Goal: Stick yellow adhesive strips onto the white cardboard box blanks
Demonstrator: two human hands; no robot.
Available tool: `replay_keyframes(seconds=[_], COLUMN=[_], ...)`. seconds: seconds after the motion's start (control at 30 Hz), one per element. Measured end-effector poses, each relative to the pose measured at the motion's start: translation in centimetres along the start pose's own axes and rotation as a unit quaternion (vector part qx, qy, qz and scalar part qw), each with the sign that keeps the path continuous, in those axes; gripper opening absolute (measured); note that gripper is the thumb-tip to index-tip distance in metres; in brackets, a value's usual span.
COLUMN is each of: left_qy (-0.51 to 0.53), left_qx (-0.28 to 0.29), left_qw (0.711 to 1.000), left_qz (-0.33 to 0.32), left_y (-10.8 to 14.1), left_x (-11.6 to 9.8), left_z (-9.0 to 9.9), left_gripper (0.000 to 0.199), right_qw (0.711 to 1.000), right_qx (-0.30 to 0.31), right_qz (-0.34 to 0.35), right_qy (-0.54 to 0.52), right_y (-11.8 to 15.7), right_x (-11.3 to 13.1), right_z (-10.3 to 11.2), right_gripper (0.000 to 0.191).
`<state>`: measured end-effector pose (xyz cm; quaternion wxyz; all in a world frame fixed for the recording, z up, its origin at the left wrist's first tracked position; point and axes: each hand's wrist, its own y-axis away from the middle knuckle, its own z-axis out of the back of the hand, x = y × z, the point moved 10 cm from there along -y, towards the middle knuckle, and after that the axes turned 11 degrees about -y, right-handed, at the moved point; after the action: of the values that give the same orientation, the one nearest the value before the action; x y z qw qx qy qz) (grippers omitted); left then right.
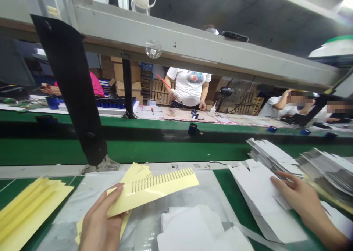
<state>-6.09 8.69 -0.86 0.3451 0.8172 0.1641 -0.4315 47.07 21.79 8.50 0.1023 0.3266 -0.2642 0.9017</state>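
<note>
On green workbench (226, 185), yellow sheets (30, 214) fanned left, clear plastic sheet (146, 225) mid under white card pile (190, 229), white carton stacks (273, 153) right; on conveyor (165, 148) beyond, blue rolls (193, 129); on shelf (193, 45), clear cup (142, 1).

Yellow sheet (157, 187), white carton (261, 201), green belt (165, 150).
Rows of dark print cross the sheet; the stack (33, 216) is yellow too. The post (73, 93) is black, the beam (176, 32) pale grey, the ring (192, 129) blue, one sleeve (96, 85) pink; a white shirt (190, 91) bears a multicoloured print.
</note>
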Motion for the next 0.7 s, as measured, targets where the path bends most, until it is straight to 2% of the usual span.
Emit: replay_keyframes(seconds=[0.07,0.13,0.23,0.3,0.37,0.43,0.5,0.6,0.7], left_qy=[0.001,-0.002,-0.022,-0.042,-0.069,-0.100,-0.153,-0.245,-0.276], left_qx=[0.001,-0.004,-0.010,-0.011,0.002,0.035,0.047,0.013,-0.006], left_qw=[1.000,1.000,1.000,0.999,0.996,0.992,0.980,0.943,0.918], left_qz=[0.012,0.012,-0.007,-0.031,-0.048,-0.068,-0.119,-0.223,-0.284], left_y=[-0.3,-0.4,-0.1,0.2,0.6,1.0,1.5,2.7,4.0], left_x=[0.4,0.4,0.0,-0.5,-0.6,-0.5,-0.9,-2.1,-2.9], left_z=[0.1,0.2,0.1,-0.2,-0.7,-1.4,-1.7,-1.6,-2.0], left_gripper=[0.023,0.022,0.026,0.032,0.039,0.044,0.045,0.040,0.028], right_qw=[1.000,0.998,0.980,0.945,0.920,0.915,0.896,0.851,0.814], right_qx=[-0.009,-0.007,-0.011,-0.029,-0.042,-0.043,-0.027,0.045,0.109], right_qz=[0.017,0.044,0.138,0.236,0.327,0.391,0.441,0.504,0.527], right_qy=[0.014,0.037,0.145,0.226,0.211,0.087,-0.029,-0.140,-0.219], right_y=[0.4,1.3,3.0,4.5,6.4,8.7,11.4,15.6,18.3], right_x=[-1.7,-2.2,0.0,3.6,7.8,12.0,16.1,22.0,26.9], right_z=[-0.4,-0.9,-1.4,-1.7,-1.9,-1.4,-1.4,-3.0,-5.1], right_gripper=[0.025,0.017,0.021,0.031,0.031,0.024,0.024,0.033,0.032])
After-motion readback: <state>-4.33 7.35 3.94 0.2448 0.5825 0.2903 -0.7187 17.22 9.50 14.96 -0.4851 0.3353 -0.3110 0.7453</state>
